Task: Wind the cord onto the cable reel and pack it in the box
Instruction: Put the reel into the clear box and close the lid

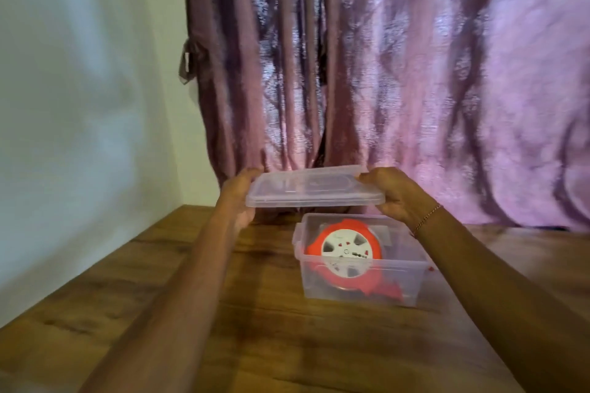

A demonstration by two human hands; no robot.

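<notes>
A clear plastic box [412, 281] stands on the wooden table, right of centre. Inside it lies the red cable reel [344, 252] with a white hub, tilted against the box wall. No loose cord shows outside the box. A clear plastic lid [313, 188] hovers flat a little above and behind the box's open top. My left hand [238, 198] grips the lid's left end, and my right hand [396, 193] grips its right end, thumb on top.
The wooden table [223, 313] spreads to the front and left. A white wall stands at the left, and a pink curtain [415, 73] hangs close behind the table. A small red speck [431, 269] lies right of the box.
</notes>
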